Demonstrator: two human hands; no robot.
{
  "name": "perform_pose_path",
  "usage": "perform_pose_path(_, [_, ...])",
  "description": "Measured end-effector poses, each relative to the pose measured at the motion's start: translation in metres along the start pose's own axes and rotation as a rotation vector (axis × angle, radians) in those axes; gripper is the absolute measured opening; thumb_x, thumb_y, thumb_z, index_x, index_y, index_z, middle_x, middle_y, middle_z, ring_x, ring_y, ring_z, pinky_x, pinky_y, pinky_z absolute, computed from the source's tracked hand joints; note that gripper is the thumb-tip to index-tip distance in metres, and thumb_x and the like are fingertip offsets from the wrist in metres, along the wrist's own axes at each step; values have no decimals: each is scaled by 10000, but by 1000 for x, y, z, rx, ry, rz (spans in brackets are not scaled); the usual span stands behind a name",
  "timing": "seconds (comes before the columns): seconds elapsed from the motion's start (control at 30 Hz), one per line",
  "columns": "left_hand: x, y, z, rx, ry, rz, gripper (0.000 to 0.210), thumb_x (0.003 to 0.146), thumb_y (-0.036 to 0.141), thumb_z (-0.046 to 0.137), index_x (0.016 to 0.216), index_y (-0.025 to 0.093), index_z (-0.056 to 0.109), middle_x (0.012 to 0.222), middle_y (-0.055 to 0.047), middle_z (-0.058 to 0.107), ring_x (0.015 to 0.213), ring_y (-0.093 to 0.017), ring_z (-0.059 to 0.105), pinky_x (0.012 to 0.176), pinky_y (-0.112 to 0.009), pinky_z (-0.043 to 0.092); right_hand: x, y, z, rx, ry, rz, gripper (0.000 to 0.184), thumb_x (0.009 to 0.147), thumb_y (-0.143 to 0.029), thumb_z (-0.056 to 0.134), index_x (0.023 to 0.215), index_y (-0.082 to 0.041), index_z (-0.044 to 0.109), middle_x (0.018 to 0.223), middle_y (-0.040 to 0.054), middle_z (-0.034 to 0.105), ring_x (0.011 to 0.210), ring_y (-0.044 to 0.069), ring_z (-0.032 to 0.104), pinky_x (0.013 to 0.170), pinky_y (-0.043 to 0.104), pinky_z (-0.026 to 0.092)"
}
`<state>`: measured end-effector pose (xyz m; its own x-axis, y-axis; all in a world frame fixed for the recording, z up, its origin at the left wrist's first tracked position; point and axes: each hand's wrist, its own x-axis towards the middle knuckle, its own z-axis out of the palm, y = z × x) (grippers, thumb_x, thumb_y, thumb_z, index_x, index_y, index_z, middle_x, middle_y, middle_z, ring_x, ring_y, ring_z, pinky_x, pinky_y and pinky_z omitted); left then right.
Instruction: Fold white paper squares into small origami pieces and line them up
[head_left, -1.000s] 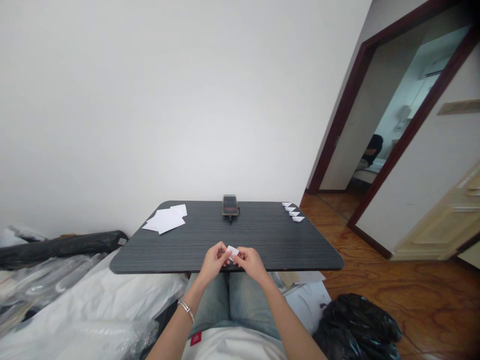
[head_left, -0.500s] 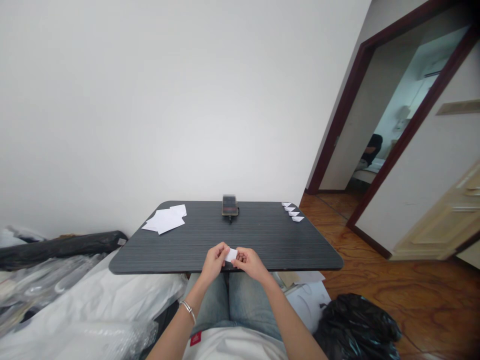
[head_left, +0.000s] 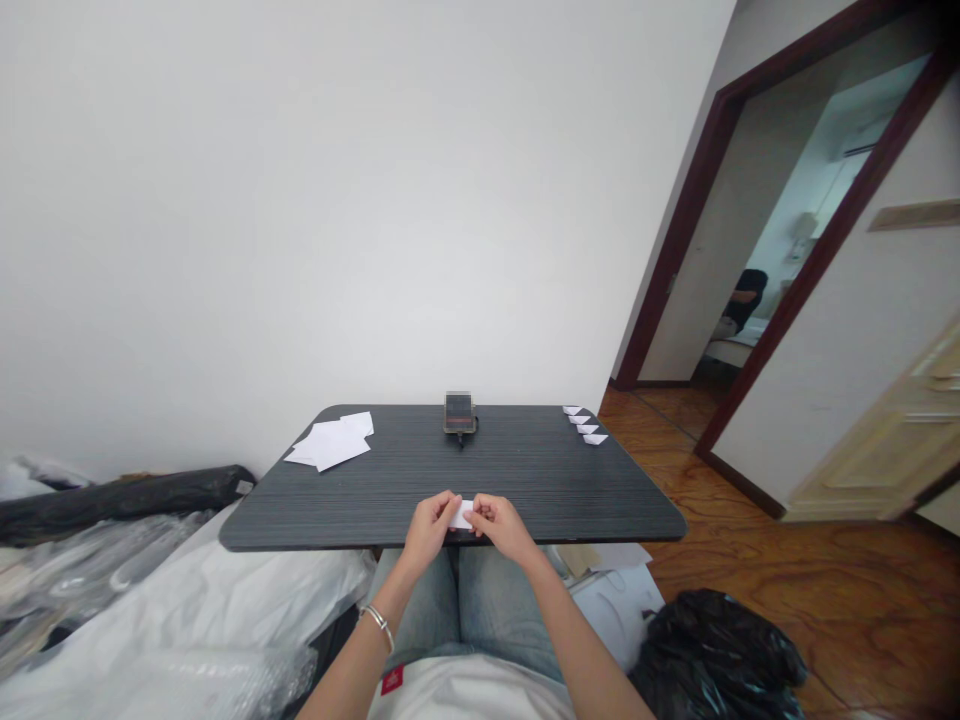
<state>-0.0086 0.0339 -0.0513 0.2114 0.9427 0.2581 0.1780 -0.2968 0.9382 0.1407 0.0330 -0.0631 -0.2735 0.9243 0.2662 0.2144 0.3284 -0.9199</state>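
A small white piece of folded paper [head_left: 463, 514] is held between my two hands, over the front edge of the dark table [head_left: 420, 470]. My left hand [head_left: 430, 527] pinches its left side with thumb and fingers. On the right side, my right hand [head_left: 498, 523] grips it, the thumb lying across its face. The fingers behind the paper are partly hidden. Several small folded paper pieces [head_left: 595, 439] lie in a row at the table's far right corner. Loose white paper sheets [head_left: 334, 442] overlap at the far left.
A small dark device [head_left: 459, 412] with a cable stands at the table's back, near the white wall. Left of the table lie plastic-wrapped things [head_left: 142, 560] and a long black roll [head_left: 150, 492]. A black plastic bag [head_left: 716, 650] sits on the floor at right. Someone is seated beyond the doorway.
The paper has turned slightly between my fingers and now looks more level. My hands stay in nearly the same place, both still gripping it.
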Motion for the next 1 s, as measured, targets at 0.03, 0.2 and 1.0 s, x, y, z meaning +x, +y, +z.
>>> perform_pose_path(0.03, [0, -1, 0, 3, 2, 0, 396, 769, 488, 463, 547, 160, 477, 475, 43, 421, 460, -98, 405, 449, -197, 320, 0, 0, 0, 11, -4, 2, 190, 758, -277, 540, 600, -176, 509, 508, -31, 569, 447, 104, 519, 464, 191, 394])
perform_pose_path(0.2, [1, -6, 1, 16, 29, -7, 423, 802, 481, 406, 544, 157, 493, 451, 38, 445, 430, -99, 406, 442, -206, 304, -1, 1, 0, 28, -11, -2, 143, 725, -247, 571, 619, -181, 499, 530, -26, 583, 448, 105, 518, 462, 192, 394])
perform_pose_path(1.0, [-1, 3, -2, -29, -27, -19, 335, 816, 437, 401, 715, 149, 540, 524, 30, 489, 462, -95, 436, 409, -173, 309, -2, -1, -3, 135, 87, 8, 237, 761, -327, 535, 589, -171, 484, 488, -40, 529, 373, 66, 415, 390, 166, 308])
